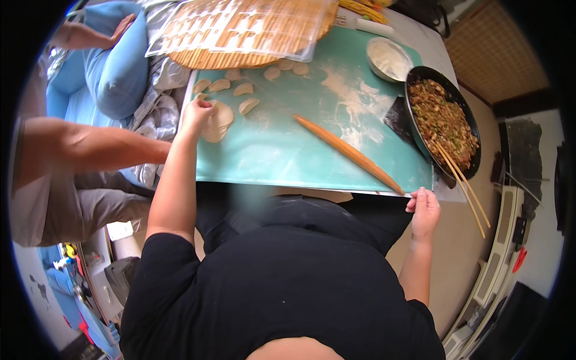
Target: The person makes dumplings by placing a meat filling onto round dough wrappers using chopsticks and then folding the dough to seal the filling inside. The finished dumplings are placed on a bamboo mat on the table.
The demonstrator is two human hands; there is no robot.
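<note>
My left hand (199,115) reaches over the left part of the green mat (258,159). Its fingers are closed in a pinch at the edge of a small pile of round dumpling wrappers (218,127). Folded dumplings (243,89) lie just beyond it, several of them in a loose group. At the table's near right edge hangs my right hand (425,209), its fingers curled in and nothing seen in them. Beside that hand is the near end of a tapered wooden rolling pin (348,153), which lies slantwise on the mat.
A black pan of filling (441,114) stands at the right, chopsticks (463,186) jutting over the edge. Behind it is a bowl of flour (389,59). A clear plastic tray (264,30) rests on a woven round mat (225,59). Another person's leg (90,147) is close at left.
</note>
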